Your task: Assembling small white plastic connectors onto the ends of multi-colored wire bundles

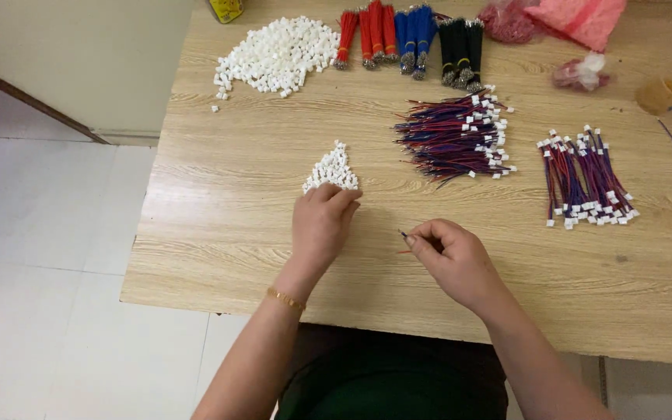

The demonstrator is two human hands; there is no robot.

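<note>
The left hand (322,222) rests palm-down, fingers curled on the small heap of white plastic connectors (332,169); the right hand (451,257) pinches thin red-and-black wires (404,235) just above the pale wooden table (227,233), pink plastic bags (577,19) at the far edge

One view only, from my head, looking steeply down and forward over the tabletop (258,257). Close range: my forearms enter from the bottom edge, my left hand (320,222) and right hand (449,260) sit just below frame centre. The camera faces the far edge of the tabletop, which runs along the top of the frame well beyond my hands. Left of my left hand the view spills past the tabletop's side edge onto tiled floor (48,233) and a wall base. My lap shows at bottom centre. No second view to overlap.
</note>
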